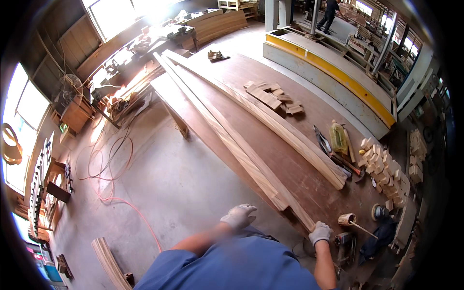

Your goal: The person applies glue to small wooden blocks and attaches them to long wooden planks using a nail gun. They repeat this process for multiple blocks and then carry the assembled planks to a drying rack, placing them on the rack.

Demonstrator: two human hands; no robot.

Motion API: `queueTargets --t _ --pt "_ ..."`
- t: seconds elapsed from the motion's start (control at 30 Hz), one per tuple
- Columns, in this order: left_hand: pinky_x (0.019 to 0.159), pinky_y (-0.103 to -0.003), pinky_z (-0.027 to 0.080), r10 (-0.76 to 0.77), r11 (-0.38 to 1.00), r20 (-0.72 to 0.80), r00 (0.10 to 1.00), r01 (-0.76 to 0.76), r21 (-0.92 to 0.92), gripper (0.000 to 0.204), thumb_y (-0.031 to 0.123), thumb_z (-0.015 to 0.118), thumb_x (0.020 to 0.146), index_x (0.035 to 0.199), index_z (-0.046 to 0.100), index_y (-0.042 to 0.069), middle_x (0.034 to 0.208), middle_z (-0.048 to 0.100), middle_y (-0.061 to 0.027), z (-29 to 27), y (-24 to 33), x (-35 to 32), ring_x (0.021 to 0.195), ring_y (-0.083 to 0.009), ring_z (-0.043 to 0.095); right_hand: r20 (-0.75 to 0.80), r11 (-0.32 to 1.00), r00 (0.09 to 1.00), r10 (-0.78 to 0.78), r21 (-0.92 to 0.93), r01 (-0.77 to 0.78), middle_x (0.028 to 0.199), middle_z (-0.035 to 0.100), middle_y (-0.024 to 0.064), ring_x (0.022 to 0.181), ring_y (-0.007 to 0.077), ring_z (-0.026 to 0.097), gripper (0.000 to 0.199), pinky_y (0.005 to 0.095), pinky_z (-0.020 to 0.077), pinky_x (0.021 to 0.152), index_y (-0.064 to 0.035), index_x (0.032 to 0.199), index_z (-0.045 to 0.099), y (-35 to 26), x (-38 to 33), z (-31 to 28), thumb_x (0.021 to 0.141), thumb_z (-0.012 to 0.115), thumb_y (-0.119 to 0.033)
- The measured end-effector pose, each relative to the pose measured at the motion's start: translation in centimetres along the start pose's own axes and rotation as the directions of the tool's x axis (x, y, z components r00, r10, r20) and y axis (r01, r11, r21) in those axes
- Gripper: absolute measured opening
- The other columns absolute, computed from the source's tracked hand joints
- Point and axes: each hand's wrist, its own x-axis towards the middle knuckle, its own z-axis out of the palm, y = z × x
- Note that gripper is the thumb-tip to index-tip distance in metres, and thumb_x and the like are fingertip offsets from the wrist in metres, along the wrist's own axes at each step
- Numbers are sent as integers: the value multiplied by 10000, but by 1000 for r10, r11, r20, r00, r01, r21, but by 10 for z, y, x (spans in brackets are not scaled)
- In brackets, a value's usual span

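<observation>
Wooden strips (256, 174) lie along our desk (275, 154), none visibly joined | right grip (320, 234) clasps one strip's end | left grip (239, 216) empty, loose

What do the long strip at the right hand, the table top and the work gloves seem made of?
Long strip: wood, apparently unvarnished, with pale colour and visible grain.
Table top: possibly plywood, given its flat, reddish-brown sheet look; coating unclear.
Work gloves: likely fabric, matte greyish-white, closely following the fingers.
</observation>
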Motion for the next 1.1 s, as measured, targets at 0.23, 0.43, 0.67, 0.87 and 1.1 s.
queueTargets --t 0.23,0.43,0.67,0.87,1.1 --pt "1069 -469 524 -166 986 -61 984 167 5 443 341 726 959 1333 711 104 1323 705 -170 -104 -97 -23 1245 -375 645 -221 959 962 -158 198 203 1235 715 234 1180 412 674 518 492 539 1035 -38 1229 715 -89 55 -99 794 764 -313" --pt "1040 -441 544 -336 940 -152 930 342 14 426 324 789 910 1270 752 98 1227 766 -143 -101 -151 -29 1190 -330 694 -176 917 931 -320 189 351 1366 652 246 1270 405 636 889 512 500 1096 -36 1438 565 -250 135 -131 800 794 -611" --pt "968 -478 575 -413 911 -237 879 400 -103 414 350 744 890 1229 774 113 1154 778 -178 -106 -181 -29 1070 -377 736 -152 942 948 -281 146 303 1420 583 223 1301 381 596 1224 504 499 1070 -3 1620 347 -386 146 -143 709 888 -614" --pt "983 -429 585 -325 943 -243 914 331 -16 414 293 790 886 1233 776 69 1143 788 -174 -169 -204 26 1070 -323 759 -141 959 959 -247 108 263 1435 551 216 1278 355 585 1244 503 477 1076 10 1636 309 -401 157 -143 699 906 -550" --pt "1057 -524 500 -56 994 -214 975 75 82 453 316 683 968 1334 676 49 1368 661 -231 -286 -233 138 1255 -444 618 -452 967 862 -227 1 255 1400 553 172 1330 342 507 1001 497 429 1090 -34 1501 480 -422 143 -142 708 897 -481"
